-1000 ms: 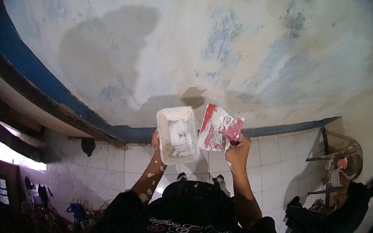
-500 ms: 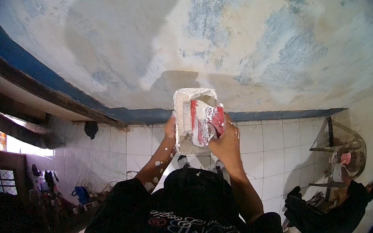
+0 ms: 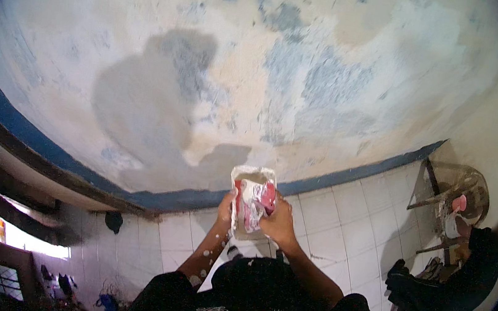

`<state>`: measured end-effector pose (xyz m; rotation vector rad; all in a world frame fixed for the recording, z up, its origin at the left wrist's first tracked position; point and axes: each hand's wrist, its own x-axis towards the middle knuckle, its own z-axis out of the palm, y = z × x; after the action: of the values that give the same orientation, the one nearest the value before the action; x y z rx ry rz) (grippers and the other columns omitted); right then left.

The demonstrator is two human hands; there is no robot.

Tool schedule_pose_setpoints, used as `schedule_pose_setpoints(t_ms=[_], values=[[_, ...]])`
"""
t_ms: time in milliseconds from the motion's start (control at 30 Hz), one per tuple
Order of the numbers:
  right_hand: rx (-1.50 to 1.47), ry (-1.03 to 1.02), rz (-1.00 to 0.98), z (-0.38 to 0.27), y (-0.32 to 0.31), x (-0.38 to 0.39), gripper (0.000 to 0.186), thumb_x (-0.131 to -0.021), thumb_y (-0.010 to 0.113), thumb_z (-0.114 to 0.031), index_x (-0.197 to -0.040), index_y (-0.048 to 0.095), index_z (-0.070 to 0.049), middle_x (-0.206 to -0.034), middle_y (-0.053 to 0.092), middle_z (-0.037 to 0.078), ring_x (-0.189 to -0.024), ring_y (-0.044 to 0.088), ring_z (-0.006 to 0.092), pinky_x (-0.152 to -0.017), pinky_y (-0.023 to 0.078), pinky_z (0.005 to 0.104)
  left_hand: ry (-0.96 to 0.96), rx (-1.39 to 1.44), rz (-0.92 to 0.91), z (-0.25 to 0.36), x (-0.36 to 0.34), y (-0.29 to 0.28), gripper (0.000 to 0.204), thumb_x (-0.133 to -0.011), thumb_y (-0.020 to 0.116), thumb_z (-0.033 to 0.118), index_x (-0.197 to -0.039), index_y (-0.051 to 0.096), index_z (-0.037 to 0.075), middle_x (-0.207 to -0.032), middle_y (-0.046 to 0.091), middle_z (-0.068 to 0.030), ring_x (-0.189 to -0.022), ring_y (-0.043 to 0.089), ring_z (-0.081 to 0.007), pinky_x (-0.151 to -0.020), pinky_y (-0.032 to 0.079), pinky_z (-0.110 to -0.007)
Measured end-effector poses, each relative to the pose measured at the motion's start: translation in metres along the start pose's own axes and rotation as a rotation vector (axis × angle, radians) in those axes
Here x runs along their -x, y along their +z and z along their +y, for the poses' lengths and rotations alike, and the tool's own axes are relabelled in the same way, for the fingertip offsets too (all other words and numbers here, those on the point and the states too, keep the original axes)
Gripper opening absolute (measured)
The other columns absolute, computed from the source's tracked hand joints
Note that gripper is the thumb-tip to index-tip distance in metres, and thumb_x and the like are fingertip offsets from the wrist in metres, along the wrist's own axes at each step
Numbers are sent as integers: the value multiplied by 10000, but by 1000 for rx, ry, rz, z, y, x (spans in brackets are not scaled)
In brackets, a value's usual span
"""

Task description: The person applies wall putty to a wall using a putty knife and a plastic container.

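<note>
My left hand is closed on the left side of a small white tub, its rim crusted with white paste. My right hand is wrapped round the red handle of a wide, flat tool smeared with white paste. The tool lies across the tub's opening; its exact kind cannot be made out under the smears. White spots dot my left forearm. Beyond my hands rises a patchy white and blue wall.
A blue band runs along the wall's foot above a tiled floor. At right stands a chair with a pink item on it, and a person in dark clothes is beside it. A dark ledge juts out at left.
The tub and tool sit lower in the picture, and more wall shows above them. Both hands keep their holds, and the tool stays over the tub, slightly turned.
</note>
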<state>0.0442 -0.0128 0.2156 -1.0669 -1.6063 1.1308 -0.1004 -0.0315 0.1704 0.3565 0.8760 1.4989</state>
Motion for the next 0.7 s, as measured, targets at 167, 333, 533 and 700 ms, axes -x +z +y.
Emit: schedule_pose_setpoints(t_ms=[167, 333, 533, 700], values=[[76, 35, 71, 3, 8, -1, 334, -659, 612, 14, -991, 578, 12, -864, 648, 118, -798, 599, 142, -715, 475, 285, -151, -87, -197, 17, 3, 12, 513, -870, 466, 377, -1196, 457, -19, -1059, 584, -164, -922, 596, -267, -824, 480, -378], [-6, -69, 97, -5, 11, -1, 303, -683, 612, -97, -972, 585, -14, -860, 646, 181, -833, 634, 334, -728, 482, 389, -121, 100, -133, 2, 3, 5, 501, -879, 458, 413, -1170, 474, 6, -980, 605, -139, -832, 615, -245, -759, 505, -363], [-72, 77, -13, 63, 14, -9, 301, -737, 536, 42, -1030, 597, 14, -956, 632, 37, -856, 578, 129, -770, 454, 275, -154, -55, -220, 3, 7, -9, 523, -857, 485, 462, -1130, 506, 16, -931, 611, -112, -791, 617, -220, -715, 514, -336], [-339, 233, -204, 81, -1, -13, 255, -740, 595, -1, -994, 611, -2, -905, 618, 27, -768, 570, 100, -686, 464, 259, -75, -11, -43, -7, 10, 2, 517, -860, 467, 496, -1116, 506, 48, -767, 606, -80, -601, 593, -184, -521, 506, -305]])
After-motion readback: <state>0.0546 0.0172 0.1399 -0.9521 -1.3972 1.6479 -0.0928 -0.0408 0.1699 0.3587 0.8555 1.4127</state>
